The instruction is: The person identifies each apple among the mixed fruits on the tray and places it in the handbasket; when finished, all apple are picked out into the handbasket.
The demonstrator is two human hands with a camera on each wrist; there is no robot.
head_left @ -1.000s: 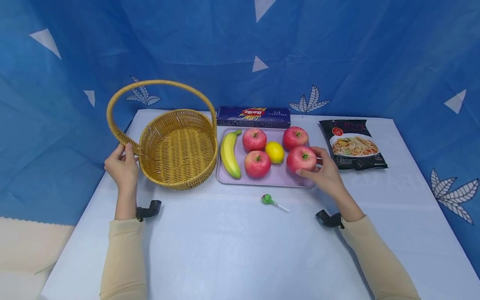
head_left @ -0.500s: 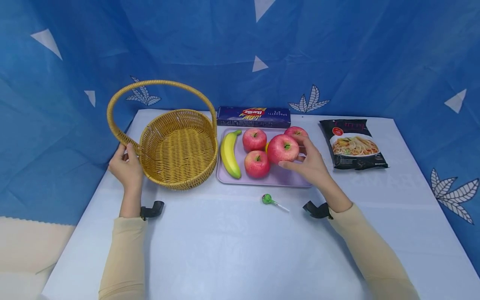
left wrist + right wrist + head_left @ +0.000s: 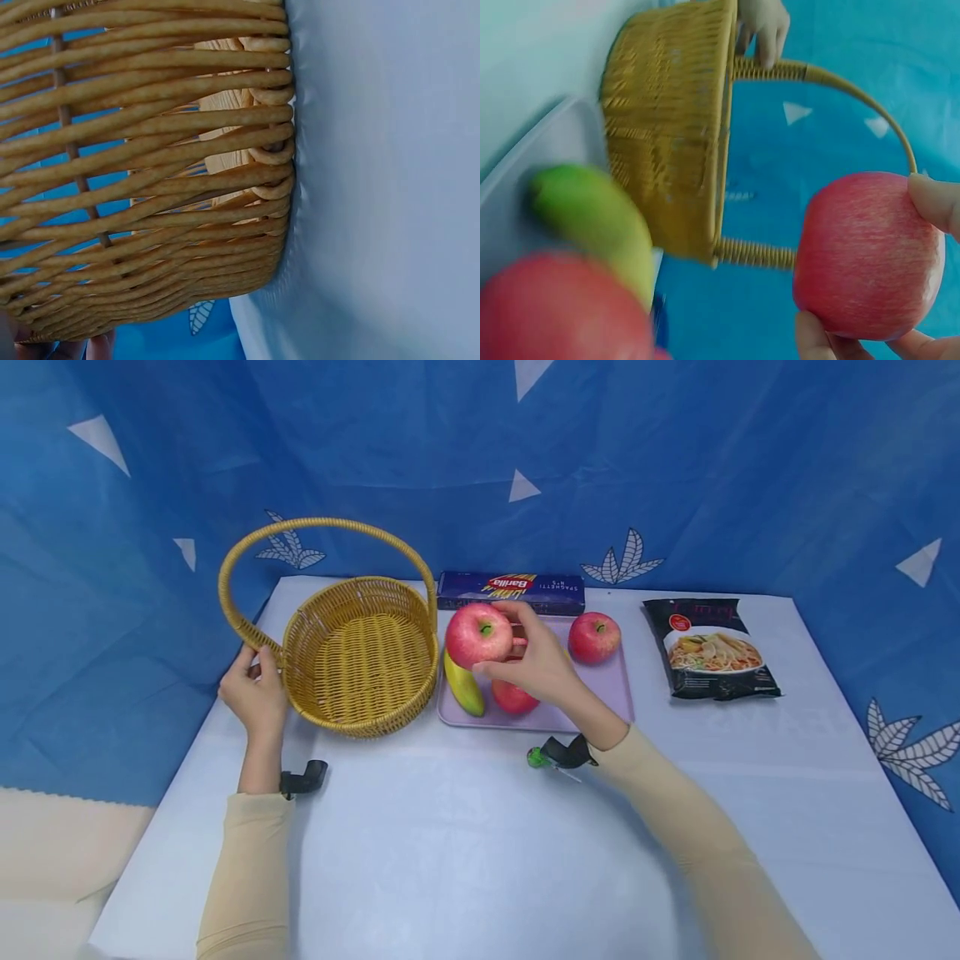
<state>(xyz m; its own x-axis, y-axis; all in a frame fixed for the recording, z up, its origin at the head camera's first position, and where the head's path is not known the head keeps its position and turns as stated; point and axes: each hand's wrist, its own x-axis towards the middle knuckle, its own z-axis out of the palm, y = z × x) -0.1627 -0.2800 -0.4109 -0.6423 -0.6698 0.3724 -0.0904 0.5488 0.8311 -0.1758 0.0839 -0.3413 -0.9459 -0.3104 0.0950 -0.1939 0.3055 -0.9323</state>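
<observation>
My right hand (image 3: 534, 656) grips a red apple (image 3: 478, 637) between thumb and fingers, raised over the left end of the lilac tray (image 3: 618, 693). In the right wrist view the same apple (image 3: 870, 259) hangs beside the basket's tall handle. At the left, my left hand (image 3: 253, 689) pinches the base of the wicker basket's handle (image 3: 247, 628). The round wicker basket (image 3: 367, 668) stands on the table with its bare woven bottom showing. On the tray lie a banana (image 3: 467, 689), partly covered, an apple (image 3: 514, 697) below the hand, and another apple (image 3: 595, 637) at the right.
Behind the tray lies a blue spaghetti box (image 3: 551, 593). A black noodle packet (image 3: 716, 652) is to the tray's right. A green lollipop (image 3: 536, 757) lies in front, partly under the right wrist's camera mount (image 3: 567, 752). A blue curtain (image 3: 480, 443) hangs behind the table.
My right hand has lifted the apple from the tray's right side and carried it left towards the basket. My left hand has shifted slightly and still holds the handle base.
</observation>
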